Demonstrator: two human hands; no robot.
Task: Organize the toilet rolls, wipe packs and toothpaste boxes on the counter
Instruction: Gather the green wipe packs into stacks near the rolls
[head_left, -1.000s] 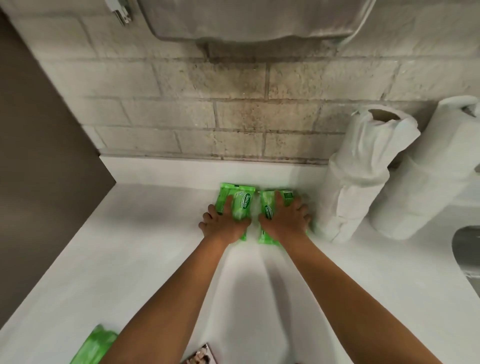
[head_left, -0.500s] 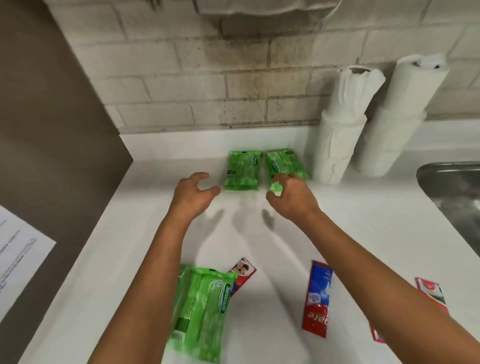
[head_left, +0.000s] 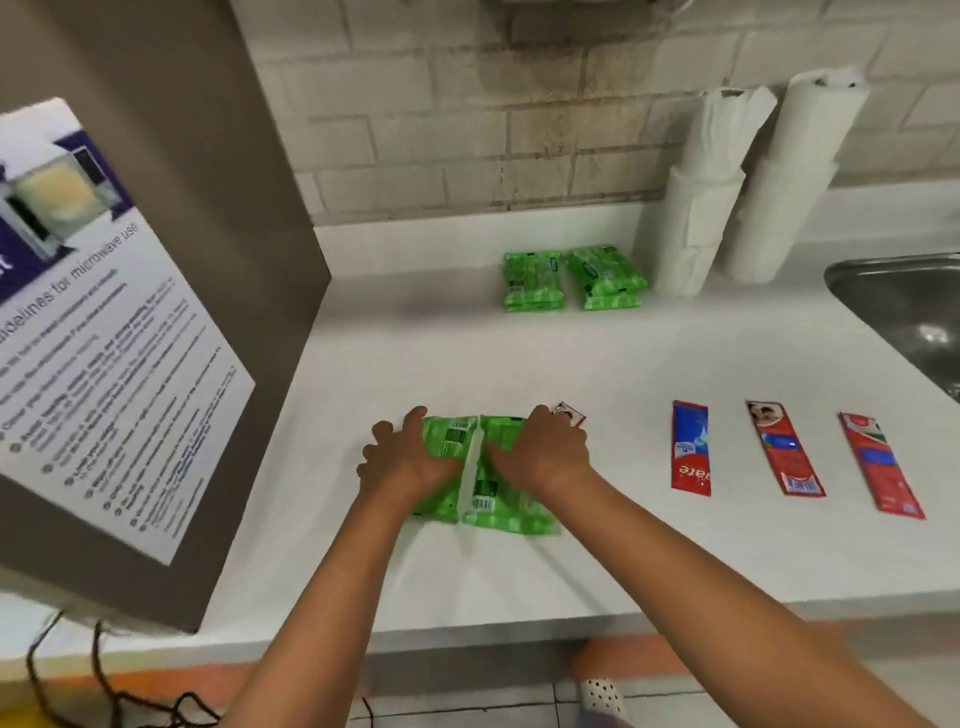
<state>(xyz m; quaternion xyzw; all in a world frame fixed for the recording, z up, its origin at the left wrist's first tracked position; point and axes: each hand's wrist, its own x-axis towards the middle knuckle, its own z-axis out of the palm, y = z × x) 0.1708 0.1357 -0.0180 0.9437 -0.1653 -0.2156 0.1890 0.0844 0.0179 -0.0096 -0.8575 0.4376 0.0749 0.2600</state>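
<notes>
A large green wipe pack (head_left: 491, 499) lies seam-up near the front of the white counter (head_left: 571, 561). My left hand (head_left: 402, 460) grips its left half and my right hand (head_left: 545, 452) grips its right half, thumbs beside the white seam. Two smaller green wipe packs (head_left: 532, 280) (head_left: 605, 278) lie side by side at the back. Right of them stand two stacks of white toilet rolls (head_left: 696, 208) (head_left: 784, 182) against the wall. Three red toothpaste boxes (head_left: 691, 454) (head_left: 784, 449) (head_left: 880, 465) lie in a row to the right. Another box (head_left: 570, 413) peeks from behind my right hand.
A brown microwave (head_left: 234, 260) with a printed guideline sheet (head_left: 104, 322) fills the left side. A steel sink (head_left: 909, 312) is set in the counter at the right. Brick wall behind. Cables (head_left: 104, 691) hang below the counter's front edge.
Both hands left the two small packs at the back, drew toward the front and now hold the large wipe pack. The view has pulled back and tilted down.
</notes>
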